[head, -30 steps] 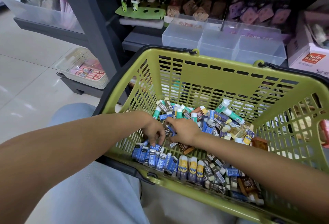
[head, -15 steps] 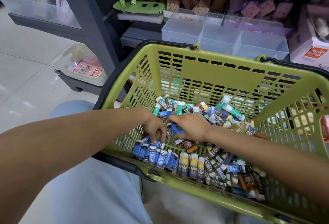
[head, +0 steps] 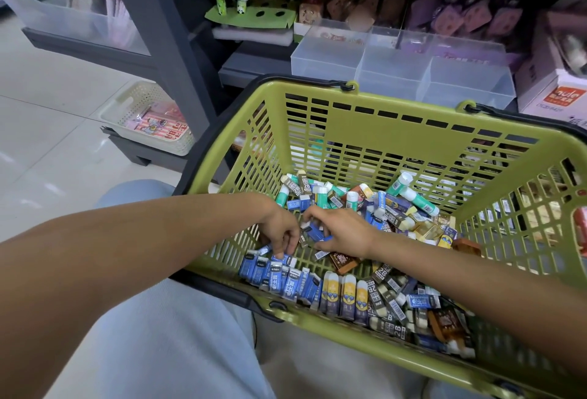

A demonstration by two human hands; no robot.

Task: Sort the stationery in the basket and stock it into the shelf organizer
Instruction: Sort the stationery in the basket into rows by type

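Fingers of the left hand are curling downward, tips touching the row of blue erasers along the near wall of the green basket. Right hand is reaching across the basket floor, thumb and fingers pinching a blue eraser beside the left hand. Compared with one second ago, both hands are sitting slightly farther into the basket, and the right hand is lying flatter. Counted items: four yellow-capped erasers standing beside the blue row; roughly ten in that blue row; six green glue sticks visible at the far side. Three clear organizer bins are standing on the shelf behind the basket.
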